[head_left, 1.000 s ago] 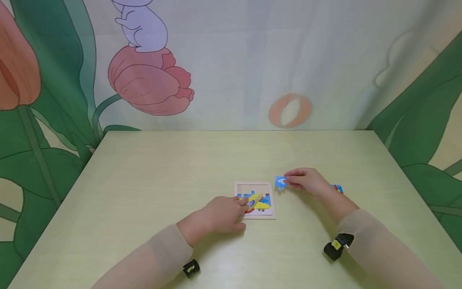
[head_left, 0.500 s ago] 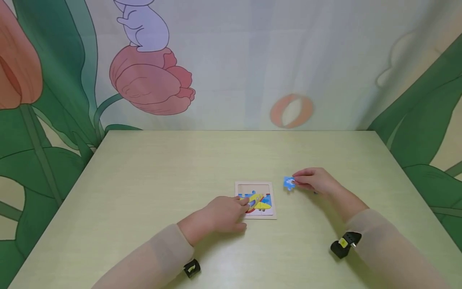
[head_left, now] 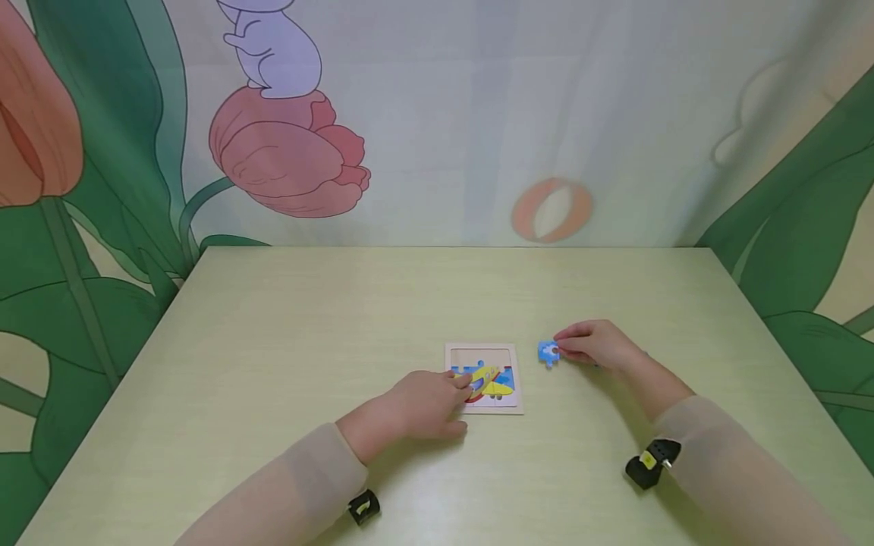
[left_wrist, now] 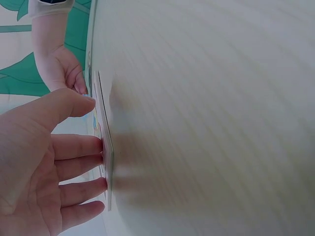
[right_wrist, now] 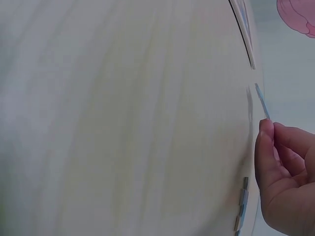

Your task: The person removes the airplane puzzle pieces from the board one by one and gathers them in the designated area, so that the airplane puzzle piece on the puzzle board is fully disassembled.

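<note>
My right hand (head_left: 599,345) pinches a blue and white jigsaw piece (head_left: 548,353) by its edge, just right of a wooden puzzle tray (head_left: 518,387). The right wrist view shows this piece (right_wrist: 262,101) nearly edge-on, raised above the table, between thumb and fingers. Fitted pieces (head_left: 504,388) in the tray form part of a yellow aeroplane; bare wood shows along its upper part. My left hand (head_left: 425,404) rests on the tray's left side, covering some of the picture. In the left wrist view its fingers (left_wrist: 81,164) are fairly straight, their tips touching the tray.
More loose puzzle pieces (right_wrist: 242,206) lie below my right hand in the right wrist view; the head view almost wholly hides them behind that hand. The pale table (head_left: 307,318) ends at a curtain (head_left: 437,136) printed with flowers and leaves.
My right hand has shifted to the right, away from the tray, with the jigsaw piece, which has turned and dipped slightly. The loose pieces have become hidden behind it. My left hand stays put.
</note>
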Available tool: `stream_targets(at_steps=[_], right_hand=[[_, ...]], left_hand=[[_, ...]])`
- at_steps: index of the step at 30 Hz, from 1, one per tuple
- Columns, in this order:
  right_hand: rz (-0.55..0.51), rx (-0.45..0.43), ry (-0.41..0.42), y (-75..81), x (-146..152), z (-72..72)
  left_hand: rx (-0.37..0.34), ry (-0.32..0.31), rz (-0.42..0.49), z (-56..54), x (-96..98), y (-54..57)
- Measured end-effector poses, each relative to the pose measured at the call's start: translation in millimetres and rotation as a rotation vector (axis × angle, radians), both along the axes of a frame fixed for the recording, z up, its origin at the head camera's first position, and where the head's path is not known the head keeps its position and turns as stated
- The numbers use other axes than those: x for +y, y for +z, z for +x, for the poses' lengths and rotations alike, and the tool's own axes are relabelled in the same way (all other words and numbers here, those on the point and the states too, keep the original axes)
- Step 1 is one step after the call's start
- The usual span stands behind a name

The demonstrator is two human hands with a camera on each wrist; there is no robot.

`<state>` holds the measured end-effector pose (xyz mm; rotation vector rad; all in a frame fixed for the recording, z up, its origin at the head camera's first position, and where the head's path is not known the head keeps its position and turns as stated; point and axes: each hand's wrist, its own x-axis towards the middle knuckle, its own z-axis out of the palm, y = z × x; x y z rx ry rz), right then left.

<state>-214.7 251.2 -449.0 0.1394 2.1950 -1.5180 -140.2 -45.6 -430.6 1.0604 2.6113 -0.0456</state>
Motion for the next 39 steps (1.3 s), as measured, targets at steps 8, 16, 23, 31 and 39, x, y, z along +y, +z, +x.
stream_targets(at_steps=[8,16,23,31,39], right_hand=[[0.133,0.043,0.029,-3.1,0.4,-0.8],[0.254,0.139,0.077,-4.0,0.9,-1.4],[0.382,0.226,0.137,-2.5,0.8,-1.6],[0.49,0.303,0.179,-0.1,0.9,-0.9],[0.53,0.348,0.193,2.0,0.3,0.4]], left_hand=[[-0.008,0.009,-0.004,1.1,0.6,1.7],[-0.002,0.009,-0.003,1.6,0.3,2.7],[-0.005,0.01,-0.002,1.4,0.5,2.1],[0.0,0.008,-0.001,1.7,1.0,1.6],[0.011,0.007,-0.007,1.7,1.0,1.0]])
